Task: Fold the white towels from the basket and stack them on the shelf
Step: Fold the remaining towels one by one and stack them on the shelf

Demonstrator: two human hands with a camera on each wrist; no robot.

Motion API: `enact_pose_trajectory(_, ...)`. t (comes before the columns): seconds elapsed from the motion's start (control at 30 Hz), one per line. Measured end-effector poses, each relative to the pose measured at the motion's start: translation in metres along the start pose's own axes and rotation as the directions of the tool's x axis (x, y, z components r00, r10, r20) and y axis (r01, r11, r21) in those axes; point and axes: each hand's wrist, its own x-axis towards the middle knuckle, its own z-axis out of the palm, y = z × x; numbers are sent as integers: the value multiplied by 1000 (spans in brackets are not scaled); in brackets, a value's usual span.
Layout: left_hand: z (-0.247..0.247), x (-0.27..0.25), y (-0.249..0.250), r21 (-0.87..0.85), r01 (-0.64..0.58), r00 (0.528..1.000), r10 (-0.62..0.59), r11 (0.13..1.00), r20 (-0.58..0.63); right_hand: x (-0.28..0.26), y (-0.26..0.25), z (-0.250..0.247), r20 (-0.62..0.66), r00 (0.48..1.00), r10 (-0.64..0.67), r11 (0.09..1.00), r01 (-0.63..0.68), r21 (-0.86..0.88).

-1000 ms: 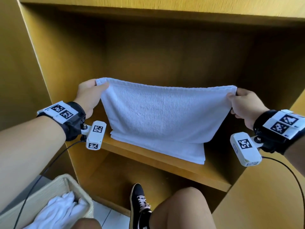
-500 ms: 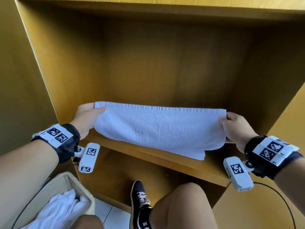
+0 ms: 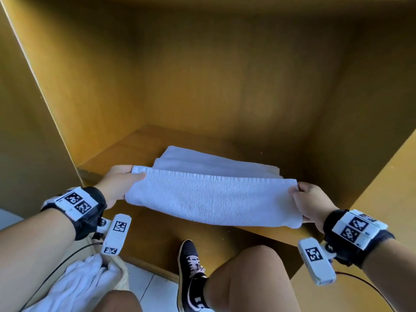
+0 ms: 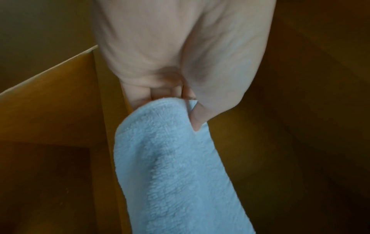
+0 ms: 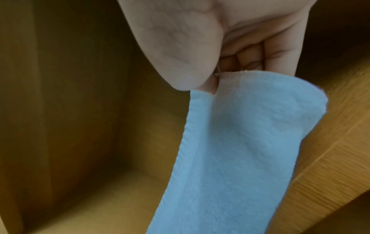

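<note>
Fingers [image 4: 160, 92] of the left hand [image 3: 117, 184] curl under one end of the white towel [image 3: 213, 199], with the thumb pressed on top so that the corner is pinched; fingers [image 5: 258, 58] of the right hand [image 3: 313, 203] curl round the opposite end, thumb against the hem, likewise gripping it. Both wrist views show the cloth running away from each fist as a folded band of terry, tinted bluish by those cameras; the head view shows it white, stretched level between the two hands and doubled over, its lower fold sagging over the front edge of the shelf [image 3: 126, 152]. Just behind the held towel, a folded towel stack [image 3: 202, 161] lies flat on the shelf board, inside the yellow-brown wooden compartment; whether the held towel touches the stack cannot be told. Each wrist carries a black strap with printed markers and a small white camera housing, cabled. Lower left, a woven basket [image 3: 122, 274] holds crumpled white towels [image 3: 76, 287]; between the bare knees, a dark shoe [image 3: 191, 273] stands on the pale tiled floor [image 3: 155, 289] beneath the shelf.
</note>
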Motion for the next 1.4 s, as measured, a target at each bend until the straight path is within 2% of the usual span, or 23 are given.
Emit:
enact_pose_trajectory(0.17, 8, 17, 5, 38, 32, 999, -34, 999, 29, 20, 1, 5, -1, 999, 37, 998, -37, 41)
enact_pose_trajectory(0.33, 18, 42, 21, 65, 23, 1000, -23, 998, -11, 43, -9, 6, 13, 997, 74, 995, -75, 66)
enact_pose_trajectory(0.57, 32, 83, 40, 88, 53, 999, -53, 995, -6, 77, -26, 11, 21, 993, 117, 987, -119, 112)
enact_pose_trajectory(0.87, 46, 123, 33, 104, 130, 990, -134, 986, 33, 112, -25, 24, 48, 977, 205, 978, -207, 24)
enact_pose_trajectory(0.97, 50, 130, 26, 121, 134, 990, -138, 984, 21, 119, -21, 27, 56, 973, 225, 974, -226, 1)
enact_pose_trajectory(1.13, 53, 140, 15, 186, 115, 992, -103, 976, -69, 126, -16, 28, 64, 957, 281, 960, -281, -14)
enact_pose_trajectory(1.4, 49, 127, 14, 257, 73, 995, -53, 964, -84, 117, -15, 25, 62, 959, 275, 961, -276, 5)
